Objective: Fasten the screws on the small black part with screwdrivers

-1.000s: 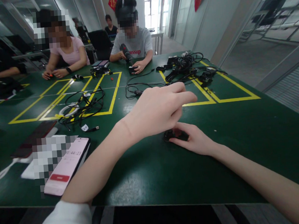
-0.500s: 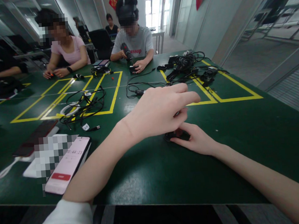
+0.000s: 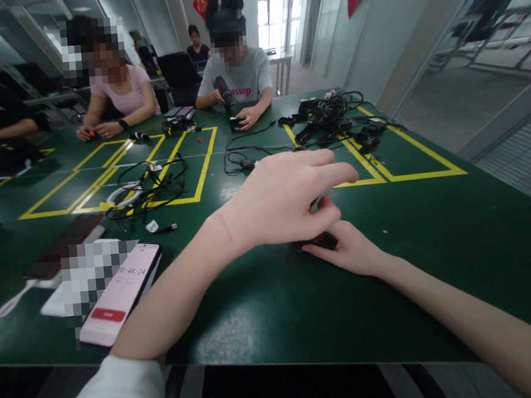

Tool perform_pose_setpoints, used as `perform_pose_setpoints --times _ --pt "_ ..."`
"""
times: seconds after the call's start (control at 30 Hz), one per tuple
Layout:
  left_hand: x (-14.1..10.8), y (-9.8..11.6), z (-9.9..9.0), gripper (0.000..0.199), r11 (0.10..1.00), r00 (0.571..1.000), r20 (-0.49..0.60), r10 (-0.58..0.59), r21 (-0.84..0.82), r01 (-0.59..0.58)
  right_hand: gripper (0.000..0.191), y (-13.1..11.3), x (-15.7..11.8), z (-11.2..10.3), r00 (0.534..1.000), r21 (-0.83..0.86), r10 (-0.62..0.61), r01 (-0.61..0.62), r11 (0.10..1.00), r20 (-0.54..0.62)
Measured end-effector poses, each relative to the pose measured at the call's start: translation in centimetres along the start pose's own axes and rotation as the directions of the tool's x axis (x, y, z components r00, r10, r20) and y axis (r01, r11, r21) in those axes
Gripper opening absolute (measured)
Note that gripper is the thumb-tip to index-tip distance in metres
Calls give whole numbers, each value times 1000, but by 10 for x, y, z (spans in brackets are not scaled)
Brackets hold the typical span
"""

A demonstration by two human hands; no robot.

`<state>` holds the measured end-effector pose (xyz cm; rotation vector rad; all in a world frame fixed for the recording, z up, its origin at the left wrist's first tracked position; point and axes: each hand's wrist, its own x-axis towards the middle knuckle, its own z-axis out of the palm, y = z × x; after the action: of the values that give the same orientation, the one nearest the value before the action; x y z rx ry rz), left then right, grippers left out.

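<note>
One dark object (image 3: pixel 298 245) lies on the near middle of the green table (image 3: pixel 275 321), and the right hand (image 3: pixel 350 250) grips it. The left hand (image 3: pixel 288 198) curls above; its grip I cannot tell. Work seems unfinished; how much remains is hidden.

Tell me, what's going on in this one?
At the green table, the person's right hand holds a small dark object, mostly hidden. The left hand is curled above it; whether it grips anything can't be told. A phone lies by the left forearm. Across the table, a co-worker holds a black tool over a small black box.
</note>
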<state>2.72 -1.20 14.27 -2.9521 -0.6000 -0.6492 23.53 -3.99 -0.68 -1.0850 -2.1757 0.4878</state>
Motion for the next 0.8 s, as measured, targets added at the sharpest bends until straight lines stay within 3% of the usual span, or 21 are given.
perform_pose_setpoints --times 0.1,0.3,0.5,0.67,0.8 --pt "0 -1 0 36 1000 1000 -9 29 -5 -29 16 -1 0 -1 1000 7 8 -8 1000 8" --pt "-1 0 1 37 999 999 -3 -32 18 32 15 -4 1 -3 1000 34 7 -8 999 18" --pt "-1 -1 1 37 1000 1000 -18 23 1 -23 16 -3 1 -2 1000 19 4 -4 1000 8" --pt "-1 0 0 39 999 999 -8 -34 35 35 16 -3 2 -2 999 22 15 -16 1000 29" --pt "-1 0 0 37 1000 1000 -8 18 22 -18 15 -3 1 -2 1000 3 26 -26 1000 15"
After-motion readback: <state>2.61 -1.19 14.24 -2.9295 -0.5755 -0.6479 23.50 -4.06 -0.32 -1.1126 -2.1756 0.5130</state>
